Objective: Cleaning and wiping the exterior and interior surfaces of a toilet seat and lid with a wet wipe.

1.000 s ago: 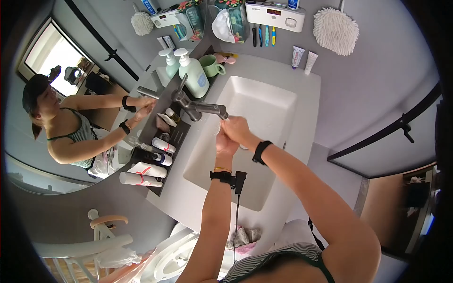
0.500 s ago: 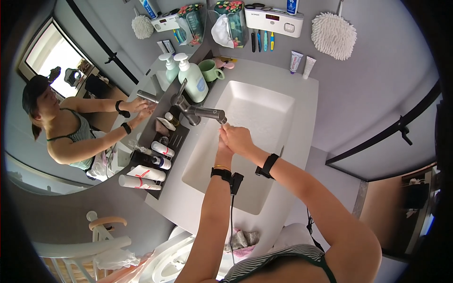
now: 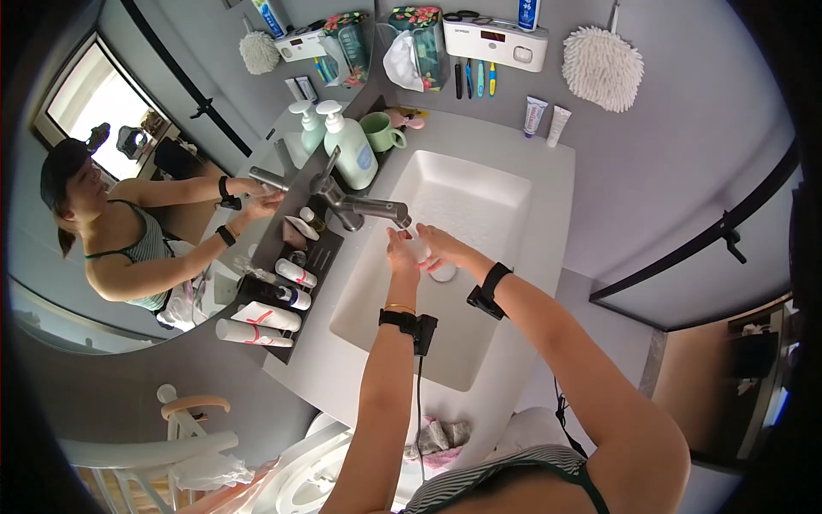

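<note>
Beneath the spout of the metal faucet (image 3: 377, 208), my left hand (image 3: 402, 256) and my right hand (image 3: 447, 247) face each other over the white sink (image 3: 351, 308). A pale, whitish patch, perhaps running water, shows in the small gap between the palms. Both hands are loosely curled with their fingers apart, and I see no solid object in either. A round white drain cover (image 3: 443, 272) lies in the basin just below the right hand. Black bands with small devices circle both wrists, and a cable hangs from the left one.
Left of the faucet stand a pump bottle (image 3: 349, 150) and a green mug (image 3: 382, 131). Several white tubes and bottles (image 3: 265, 315) lie on the dark ledge under the mirror (image 3: 128, 283). Two tubes (image 3: 545, 122) stand on the back right counter, below a hanging fluffy ball (image 3: 603, 68).
My hands were clasped together under the spout. They have now come apart, the right one shifting right, and the pale patch and the drain cover show.
</note>
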A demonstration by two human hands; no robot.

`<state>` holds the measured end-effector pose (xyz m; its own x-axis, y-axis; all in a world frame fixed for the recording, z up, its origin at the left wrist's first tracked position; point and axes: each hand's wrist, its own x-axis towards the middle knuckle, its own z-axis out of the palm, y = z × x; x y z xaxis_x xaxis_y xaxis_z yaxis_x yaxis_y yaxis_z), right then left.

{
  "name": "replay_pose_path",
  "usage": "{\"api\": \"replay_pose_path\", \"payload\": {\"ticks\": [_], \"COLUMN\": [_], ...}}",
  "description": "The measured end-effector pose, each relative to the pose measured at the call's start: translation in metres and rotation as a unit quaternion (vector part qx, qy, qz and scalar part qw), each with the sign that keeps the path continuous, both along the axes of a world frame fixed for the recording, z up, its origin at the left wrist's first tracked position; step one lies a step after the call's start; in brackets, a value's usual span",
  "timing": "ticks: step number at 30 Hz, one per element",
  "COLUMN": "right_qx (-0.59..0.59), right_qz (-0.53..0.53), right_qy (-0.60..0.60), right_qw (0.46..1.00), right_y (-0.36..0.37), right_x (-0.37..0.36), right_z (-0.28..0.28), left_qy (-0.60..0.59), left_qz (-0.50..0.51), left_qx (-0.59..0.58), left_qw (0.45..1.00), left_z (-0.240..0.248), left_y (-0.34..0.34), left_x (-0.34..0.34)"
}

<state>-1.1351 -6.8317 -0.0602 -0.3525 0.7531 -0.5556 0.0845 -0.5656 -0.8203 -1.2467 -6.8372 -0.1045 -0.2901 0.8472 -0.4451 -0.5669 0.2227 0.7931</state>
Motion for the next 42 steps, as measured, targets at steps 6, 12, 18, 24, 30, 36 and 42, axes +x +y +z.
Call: {"api": "replay_pose_path", "payload": {"ticks": [6,12,18,24,30,36,42], "right_qx": [0.530,0.525,0.535,0.655,0.234,0.131,0.335], "right_qz": [0.040,-0.019,0.085,0.012,0.054,-0.024,0.100], "right_qy": [-0.335,-0.361,-0.457,-0.425,-0.125,-0.086,-0.250], "right_qw": [0.778,0.770,0.706,0.625,0.963,0.987,0.903], "right_y": [0.027,-0.018,0.002,0.035,0.025,0.014,0.020], "right_x": [0.020,-0.036,-0.021,0.033,0.029,0.024,0.032], "right_z": [-0.054,-0.012,0.005,-0.023,0.006,-0.016,-0.031], "left_qy": [-0.266,-0.303,-0.321,-0.311,0.007,0.079,-0.034], "left_qz": [-0.047,-0.131,-0.197,-0.225,-0.186,-0.069,-0.027], "left_qx": [0.037,0.068,0.109,0.052,-0.027,-0.095,-0.061], "left_qw": [0.962,0.941,0.920,0.922,0.982,0.990,0.997], "left_z": [0.000,0.007,-0.004,0.016,-0.001,0.001,-0.004], "left_y": [0.007,-0.005,-0.014,-0.006,-0.019,-0.018,-0.010], "left_x": [0.041,0.008,0.007,0.029,-0.005,0.004,0.018]}}
